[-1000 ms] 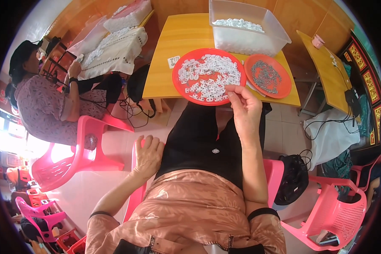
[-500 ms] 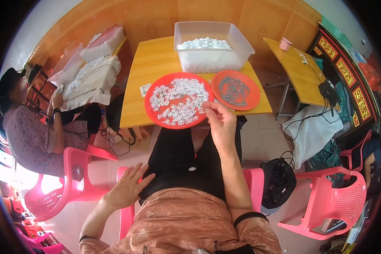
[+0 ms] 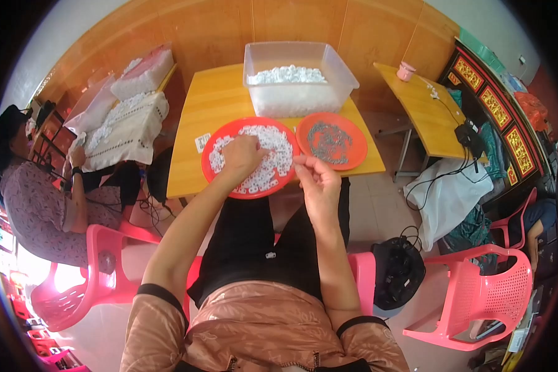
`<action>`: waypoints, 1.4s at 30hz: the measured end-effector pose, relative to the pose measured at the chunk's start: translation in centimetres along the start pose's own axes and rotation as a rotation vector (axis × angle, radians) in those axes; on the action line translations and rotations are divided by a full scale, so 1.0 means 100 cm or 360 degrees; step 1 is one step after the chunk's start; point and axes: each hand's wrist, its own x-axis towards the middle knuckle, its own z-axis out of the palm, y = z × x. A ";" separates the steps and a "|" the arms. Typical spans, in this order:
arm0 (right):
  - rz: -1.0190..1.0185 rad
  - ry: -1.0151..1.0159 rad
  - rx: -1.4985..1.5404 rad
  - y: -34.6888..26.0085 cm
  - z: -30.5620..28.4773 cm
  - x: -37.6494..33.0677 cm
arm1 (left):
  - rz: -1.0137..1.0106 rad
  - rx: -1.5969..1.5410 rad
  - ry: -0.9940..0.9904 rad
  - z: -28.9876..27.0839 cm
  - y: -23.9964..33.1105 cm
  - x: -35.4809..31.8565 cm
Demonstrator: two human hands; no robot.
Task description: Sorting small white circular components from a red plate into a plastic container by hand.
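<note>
A round red plate (image 3: 212,177) on the table holds many small white plastic pieces (image 3: 263,180) with dark holes. My left hand (image 3: 242,155) reaches down onto them, back upward and thumb stretched apart; its other fingertips are hidden. Just off the plate's right rim, my right hand (image 3: 321,186) is closed in a pinch, and whatever sits at its fingertips is too small to make out. An orange-red plate (image 3: 356,158) to the right carries small grey metal parts (image 3: 332,144). One white piece (image 3: 270,255) lies on my dark trousers.
Behind the plates stands a clear plastic tub (image 3: 347,87) of white pieces on the yellow table (image 3: 195,121). A seated person (image 3: 53,186) works at the left. A pink chair (image 3: 477,291) and black bag (image 3: 398,273) are at my right, with another table (image 3: 428,115) beyond.
My left hand has moved from my lap up and forward onto the white pieces. The right hand stays pinched near the plate's rim. The whole view has shifted slightly.
</note>
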 end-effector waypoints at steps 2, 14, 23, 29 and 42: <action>0.0025 0.0008 -0.0002 -0.001 -0.001 0.003 | 0.0008 0.0045 -0.0041 0.009 0.006 0.006; 0.0025 -0.0003 -0.0012 -0.001 0.006 0.001 | 0.0117 -0.0102 0.0093 0.002 0.004 -0.002; -0.0011 -0.0021 0.0003 -0.002 0.005 -0.003 | 0.0952 -0.0721 -0.0600 -0.027 0.004 -0.121; 0.0039 -0.0170 -0.0020 0.001 0.013 -0.005 | 0.0961 -0.0544 -0.0942 0.018 -0.010 -0.170; 0.0030 -0.0104 0.0047 0.000 0.005 -0.003 | 0.0809 -0.0781 -0.1261 0.023 -0.006 -0.141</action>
